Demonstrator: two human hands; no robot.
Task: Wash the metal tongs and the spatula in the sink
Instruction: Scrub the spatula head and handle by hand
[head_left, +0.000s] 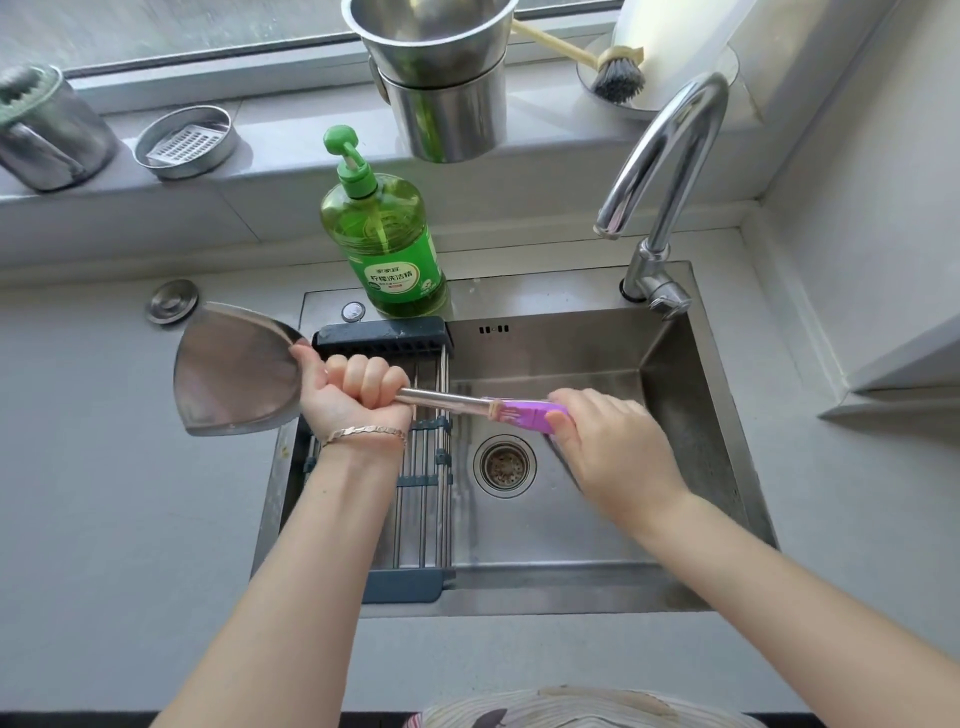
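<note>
- Nearest the lens, cropped by the bottom edge: a strip of patterned cloth (571, 709), too little of it on show to identify.
- Pale grey countertop (130, 493) on both sides of a steel sink (675, 395); window sill and glass behind, white wall at right, open counter to the left.
- Across the sink's left part, a slatted rack (423, 467), partly hidden behind the left forearm.
- Held level above rack and basin: spatula (234, 369), broad steel blade out past the sink's left rim, purple handle over the basin.
- Left hand (353, 395), bracelet at the wrist, fist tight round the steel shaft just beside the blade.
- Right hand (618, 447), motion-blurred, fingers curled about the purple handle's end; exact grip hard to make out.
- Green soap bottle (387, 244) upright on the sink's back ledge; curved tap (670, 156) at the right rear corner.
- Stacked steel pots (441, 78) on the sill, cut off at the top.
- Steel cup (47, 135) cropped at the left edge, toothed green-edged object inside, not identifiable.
- Drain (505, 466) in plain sight between the forearms.
</note>
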